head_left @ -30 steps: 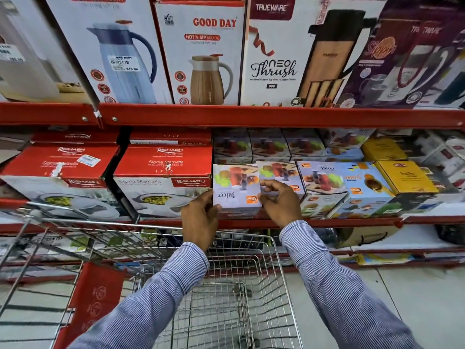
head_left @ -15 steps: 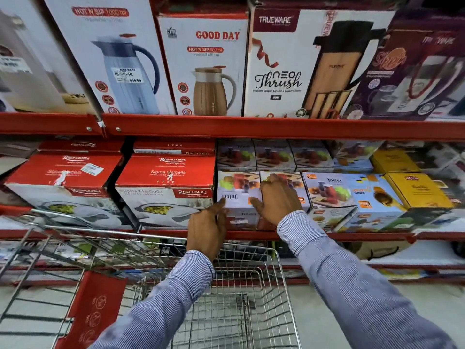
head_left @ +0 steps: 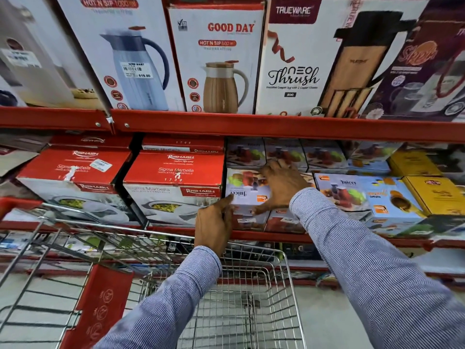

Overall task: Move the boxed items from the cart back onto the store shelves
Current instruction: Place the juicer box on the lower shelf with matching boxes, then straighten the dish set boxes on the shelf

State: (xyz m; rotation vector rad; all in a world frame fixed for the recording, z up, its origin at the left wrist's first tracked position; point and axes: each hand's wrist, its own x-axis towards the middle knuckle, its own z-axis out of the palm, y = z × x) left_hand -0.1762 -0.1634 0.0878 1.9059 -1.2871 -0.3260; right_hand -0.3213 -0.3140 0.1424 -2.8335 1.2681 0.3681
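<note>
A white Juicer box (head_left: pixel 242 195) with a fruit picture lies on top of other boxes on the middle red shelf (head_left: pixel 173 229), right beside a red Rishabh casserole box (head_left: pixel 173 180). My right hand (head_left: pixel 281 185) lies spread over the Juicer box's top, thumb down on its front face. My left hand (head_left: pixel 214 224) hovers lower at the shelf lip, with only the thumb tip touching the box's front left corner. The wire cart (head_left: pixel 285 263) stands below my arms; no boxes show in the visible part of its basket.
More Juicer boxes (head_left: pixel 352 192) and yellow boxes (head_left: pixel 437 195) fill the shelf to the right. Tall flask and jug boxes (head_left: pixel 221 59) stand on the upper shelf (head_left: pixel 251 127). The cart's red seat flap (head_left: pixel 100 306) is at the lower left.
The Juicer box, held at the shelf front by both hands, has gone back onto the stack. My right hand slid onto its top; my left hand dropped to the corner.
</note>
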